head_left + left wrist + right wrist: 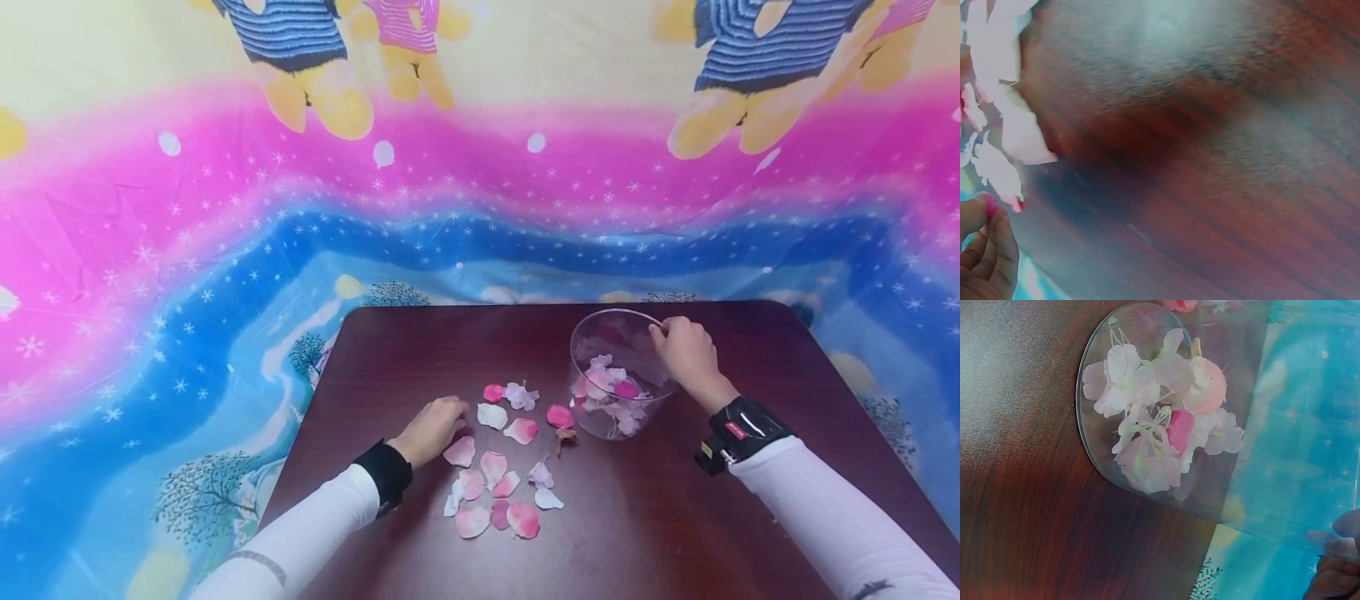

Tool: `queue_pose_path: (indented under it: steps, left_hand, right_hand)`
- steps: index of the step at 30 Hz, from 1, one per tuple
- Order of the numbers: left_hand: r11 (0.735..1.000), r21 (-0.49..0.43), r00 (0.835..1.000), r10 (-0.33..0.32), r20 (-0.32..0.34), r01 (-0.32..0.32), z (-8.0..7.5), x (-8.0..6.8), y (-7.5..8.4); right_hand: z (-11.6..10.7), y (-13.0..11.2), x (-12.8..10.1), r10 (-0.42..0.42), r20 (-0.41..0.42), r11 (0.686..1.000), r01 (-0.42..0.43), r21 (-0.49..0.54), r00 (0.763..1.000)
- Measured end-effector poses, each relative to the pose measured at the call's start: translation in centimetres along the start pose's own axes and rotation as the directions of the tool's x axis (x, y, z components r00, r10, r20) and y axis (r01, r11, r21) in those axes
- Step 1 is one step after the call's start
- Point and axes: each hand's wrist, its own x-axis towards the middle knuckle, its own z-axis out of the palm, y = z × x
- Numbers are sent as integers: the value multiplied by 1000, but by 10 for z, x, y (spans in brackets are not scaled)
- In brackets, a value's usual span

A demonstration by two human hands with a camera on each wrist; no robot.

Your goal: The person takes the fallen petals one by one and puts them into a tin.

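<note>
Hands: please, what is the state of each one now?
Left hand: fingers curled, pinching a pink petal at the table.
Right hand: gripping the rim of the clear container.

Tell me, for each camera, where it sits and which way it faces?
Head: worn on the head, facing forward and down at the table, loose petals and clear cup; both sleeves, the left hand and the right hand show.
Left wrist: close above the table, facing blurred petals; curled fingers show at bottom left.
Right wrist: faces into the cup from its rim; fingers show at bottom right.
Shared: head and right wrist both show the flowers in the cup.
</note>
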Motion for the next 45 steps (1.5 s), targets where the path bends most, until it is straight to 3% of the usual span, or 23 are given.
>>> queue_pose_path:
  steps: [6, 12, 26, 32, 45]
  left_hand:
    - [999, -31, 1000, 26, -14, -27, -10, 6, 9]
    - [997, 4, 996, 78, -50, -78, -28, 16, 22]
    - [984, 5, 976, 175, -128, -176, -65, 42, 63]
    - [972, 70, 962, 234, -141, -226, -71, 51, 77]
    - [946, 48, 930, 324, -173, -320, -76, 67, 101]
  right_hand:
    - [-1, -1, 0, 3, 6, 1000, -3, 1, 1000]
    - [-2, -1, 1, -2, -1, 1000, 2, 0, 1000]
    - [-1, -1, -1, -10, -18, 1000, 10, 9, 1000]
    - [0, 0, -1, 1, -10, 1000, -1, 9, 1000]
    - [0, 1, -1, -8, -20, 1000, 8, 12, 1000]
